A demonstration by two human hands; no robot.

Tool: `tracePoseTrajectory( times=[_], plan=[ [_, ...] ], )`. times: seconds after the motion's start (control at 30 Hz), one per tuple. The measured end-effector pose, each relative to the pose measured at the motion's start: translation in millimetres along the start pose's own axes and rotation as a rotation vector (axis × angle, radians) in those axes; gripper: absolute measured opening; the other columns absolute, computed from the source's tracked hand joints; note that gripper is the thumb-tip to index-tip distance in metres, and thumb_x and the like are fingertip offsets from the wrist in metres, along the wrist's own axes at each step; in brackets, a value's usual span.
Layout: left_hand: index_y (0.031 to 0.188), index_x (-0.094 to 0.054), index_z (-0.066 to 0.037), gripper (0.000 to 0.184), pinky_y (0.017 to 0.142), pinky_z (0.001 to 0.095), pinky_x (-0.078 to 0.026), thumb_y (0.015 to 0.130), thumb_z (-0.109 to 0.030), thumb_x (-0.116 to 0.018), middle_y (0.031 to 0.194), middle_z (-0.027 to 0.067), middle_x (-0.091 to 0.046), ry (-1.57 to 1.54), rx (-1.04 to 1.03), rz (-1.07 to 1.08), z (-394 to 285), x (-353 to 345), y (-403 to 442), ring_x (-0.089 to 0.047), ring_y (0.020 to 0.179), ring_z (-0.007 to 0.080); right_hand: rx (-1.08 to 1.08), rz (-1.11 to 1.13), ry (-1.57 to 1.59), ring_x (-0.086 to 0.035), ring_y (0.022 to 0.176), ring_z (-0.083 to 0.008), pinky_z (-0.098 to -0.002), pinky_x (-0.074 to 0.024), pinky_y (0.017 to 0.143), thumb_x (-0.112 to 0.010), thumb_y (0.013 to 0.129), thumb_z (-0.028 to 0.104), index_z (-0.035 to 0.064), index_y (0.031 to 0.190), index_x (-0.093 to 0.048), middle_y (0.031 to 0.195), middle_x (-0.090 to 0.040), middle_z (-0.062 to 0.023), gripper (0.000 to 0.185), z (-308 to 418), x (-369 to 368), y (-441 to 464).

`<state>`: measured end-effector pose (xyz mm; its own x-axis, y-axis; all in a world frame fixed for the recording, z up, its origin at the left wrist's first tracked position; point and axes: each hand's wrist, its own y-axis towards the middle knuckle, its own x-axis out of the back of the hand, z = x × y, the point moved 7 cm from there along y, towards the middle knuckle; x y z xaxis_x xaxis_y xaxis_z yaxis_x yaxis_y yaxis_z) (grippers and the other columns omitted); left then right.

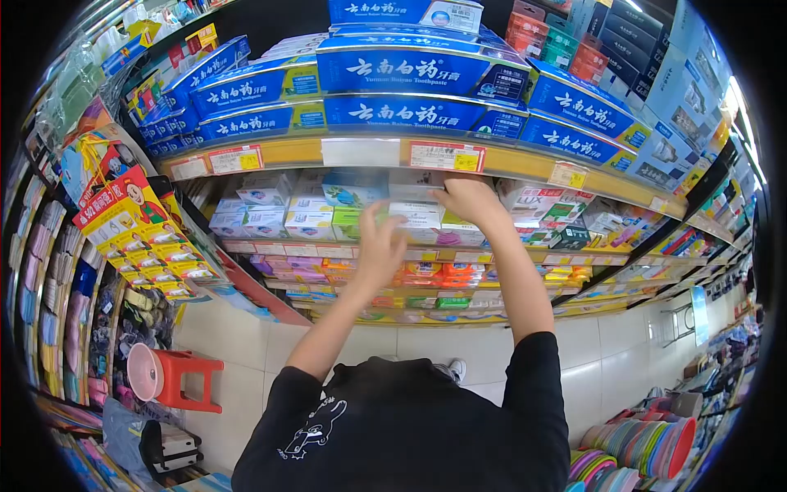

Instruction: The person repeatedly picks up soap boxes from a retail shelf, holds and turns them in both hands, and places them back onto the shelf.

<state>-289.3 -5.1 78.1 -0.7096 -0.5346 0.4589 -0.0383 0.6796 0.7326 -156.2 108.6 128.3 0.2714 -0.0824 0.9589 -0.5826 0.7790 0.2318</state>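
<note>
My right hand (471, 202) reaches into the shelf under the toothpaste row. Its fingers are bent around the right end of a pale box (412, 180) on top of a stack; the fingertips are partly hidden by the shelf edge. In front of the same shelf is my left hand (381, 248), blurred, with fingers apart and nothing visible in them. It is nearest to a green-and-white box (348, 223). Below the pale box lie white soap boxes (415, 215). More white soap boxes (309, 217) stand to the left, and Lux boxes (537, 201) to the right.
Blue toothpaste boxes (422, 70) fill the shelf above, behind a yellow price rail (365, 152). Lower shelves hold orange packs (463, 274). A hanging card of glue (135, 230) juts out at left. A red stool (190, 379) stands on the tiled floor, and stacked basins (656, 443) sit at lower right.
</note>
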Motion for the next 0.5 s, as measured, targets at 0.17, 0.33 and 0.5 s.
tracePoseTrajectory(
  times=[0.17,0.33,0.5],
  plan=[
    [0.095,-0.059,-0.005,0.019,0.099,0.0434,-0.034,0.077,-0.002,-0.065,0.124,0.0177,-0.041,-0.032,0.102,0.012,10,0,-41,-0.04,0.117,0.0352,0.212,-0.426,-0.271,-0.052,0.114,-0.0343,-0.0488,-0.0398,0.096,-0.062,0.082,0.031,0.0078,0.119,-0.056,0.122,-0.055,-0.0183,0.045,8,6,28],
    [0.092,-0.061,-0.006,0.014,0.092,0.0424,-0.038,0.078,-0.003,-0.064,0.119,0.0168,-0.045,-0.111,0.104,0.014,3,6,-77,-0.044,0.111,0.0341,0.016,-0.504,-0.054,-0.05,0.117,-0.0336,-0.0472,-0.0381,0.099,-0.062,0.08,0.032,0.0103,0.119,-0.056,0.126,-0.053,-0.0161,0.044,-8,6,55],
    [0.09,-0.06,-0.006,0.013,0.092,0.0406,-0.038,0.078,-0.003,-0.063,0.118,0.0154,-0.046,-0.169,0.203,0.001,0,9,-101,-0.044,0.111,0.0328,-0.071,-0.57,0.026,-0.046,0.12,-0.0332,-0.0456,-0.0351,0.102,-0.064,0.08,0.027,0.009,0.122,-0.053,0.129,-0.05,-0.017,0.047,-27,-5,65]
  ],
)
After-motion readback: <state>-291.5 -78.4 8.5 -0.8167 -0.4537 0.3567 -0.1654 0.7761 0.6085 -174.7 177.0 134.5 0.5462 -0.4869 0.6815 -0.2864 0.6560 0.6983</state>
